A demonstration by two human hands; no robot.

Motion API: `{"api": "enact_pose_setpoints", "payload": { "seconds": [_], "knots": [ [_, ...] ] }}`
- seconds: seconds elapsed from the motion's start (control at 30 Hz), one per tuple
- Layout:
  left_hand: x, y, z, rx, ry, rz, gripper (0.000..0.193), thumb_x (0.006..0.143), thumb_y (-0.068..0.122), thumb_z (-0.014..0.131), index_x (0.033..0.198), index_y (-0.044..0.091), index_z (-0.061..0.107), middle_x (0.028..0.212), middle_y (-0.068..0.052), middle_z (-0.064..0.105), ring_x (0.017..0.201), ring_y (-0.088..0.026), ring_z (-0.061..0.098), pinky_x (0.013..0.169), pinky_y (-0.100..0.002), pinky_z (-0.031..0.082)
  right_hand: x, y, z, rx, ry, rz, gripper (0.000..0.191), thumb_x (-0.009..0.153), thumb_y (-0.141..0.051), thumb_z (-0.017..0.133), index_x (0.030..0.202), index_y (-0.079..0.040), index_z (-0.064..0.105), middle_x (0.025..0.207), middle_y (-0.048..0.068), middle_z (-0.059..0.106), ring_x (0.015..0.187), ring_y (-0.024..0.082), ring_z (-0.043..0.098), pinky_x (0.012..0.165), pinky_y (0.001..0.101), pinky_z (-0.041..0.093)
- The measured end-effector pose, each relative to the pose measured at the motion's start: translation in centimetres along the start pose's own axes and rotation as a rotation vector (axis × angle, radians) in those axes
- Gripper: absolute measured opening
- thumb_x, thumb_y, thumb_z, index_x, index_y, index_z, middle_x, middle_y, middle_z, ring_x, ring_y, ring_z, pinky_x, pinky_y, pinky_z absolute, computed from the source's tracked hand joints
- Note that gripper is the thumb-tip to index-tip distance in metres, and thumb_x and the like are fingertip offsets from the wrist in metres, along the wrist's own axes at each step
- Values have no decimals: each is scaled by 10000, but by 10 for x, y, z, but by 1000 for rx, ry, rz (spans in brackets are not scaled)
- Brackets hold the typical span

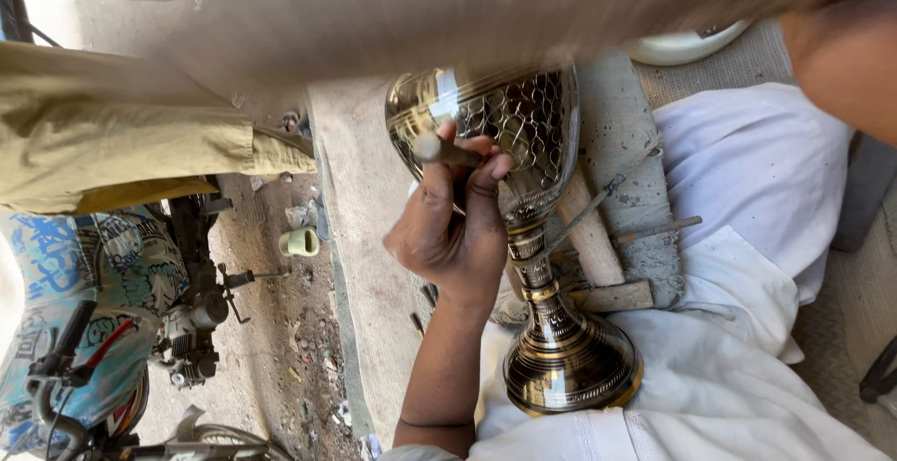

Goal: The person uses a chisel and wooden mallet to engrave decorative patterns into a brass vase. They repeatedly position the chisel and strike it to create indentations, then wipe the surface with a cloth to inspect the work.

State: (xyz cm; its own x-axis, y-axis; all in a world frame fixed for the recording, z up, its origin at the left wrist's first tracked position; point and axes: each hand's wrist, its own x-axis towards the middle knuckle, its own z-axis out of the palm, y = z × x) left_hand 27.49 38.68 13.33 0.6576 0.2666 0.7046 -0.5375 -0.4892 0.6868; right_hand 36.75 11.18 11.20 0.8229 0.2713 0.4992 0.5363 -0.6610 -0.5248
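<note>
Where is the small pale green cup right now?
In the head view, the pale green cup sits on the dirt ground left of centre, between the motorcycle and the left hand holding a punch against the brass goblet.

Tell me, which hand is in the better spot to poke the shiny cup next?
Left, probably. The left hand grips a small rod-like tool right against the patterned bowl of the brass goblet. The right hand cannot be made out; only a blur crosses the top.
</note>
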Motion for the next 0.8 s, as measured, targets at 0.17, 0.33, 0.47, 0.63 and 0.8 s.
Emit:
{"api": "enact_pose_setpoints", "payload": {
  "seconds": [0.17,0.33,0.47,0.63,0.8],
  "knots": [
    [3,5,0,75,-30,-14,541,949,-118,785,1417,84,605,1017,-122,778,960,-141,779,930,-266,642,-10,14,2,23,-2,27,407,822,78,720,1217,44,626,1051,163,677,904,271,681,768,360,539],
    [7,7,0,0,-66,15,543,972,-147,752,1428,106,601,1080,-121,774,971,-148,781,927,-260,652,-17,19,0,44,-11,46,359,872,87,700,1219,45,617,1062,162,670,919,270,677,794,351,541],
    [10,7,-7,58,-174,10,547,961,-133,777,1410,129,606,1143,-120,769,984,-147,780,914,-253,654,-22,23,1,55,-22,51,321,911,95,683,1220,46,609,1071,162,664,932,270,674,815,344,544],
    [17,5,-10,13,-285,43,552,1014,-147,728,1420,209,613,1109,-115,770,1007,-134,781,913,-235,669,-27,28,4,67,-22,72,275,960,104,663,1222,47,600,1082,161,657,947,269,669,840,335,547],
    [29,11,-15,17,-447,-1,555,990,-137,715,1413,214,637,1056,-96,779,936,-105,785,827,-201,677,-45,25,3,75,-33,81,229,1010,113,642,1223,48,590,1093,160,650,963,269,665,866,326,550]
  ]
}}
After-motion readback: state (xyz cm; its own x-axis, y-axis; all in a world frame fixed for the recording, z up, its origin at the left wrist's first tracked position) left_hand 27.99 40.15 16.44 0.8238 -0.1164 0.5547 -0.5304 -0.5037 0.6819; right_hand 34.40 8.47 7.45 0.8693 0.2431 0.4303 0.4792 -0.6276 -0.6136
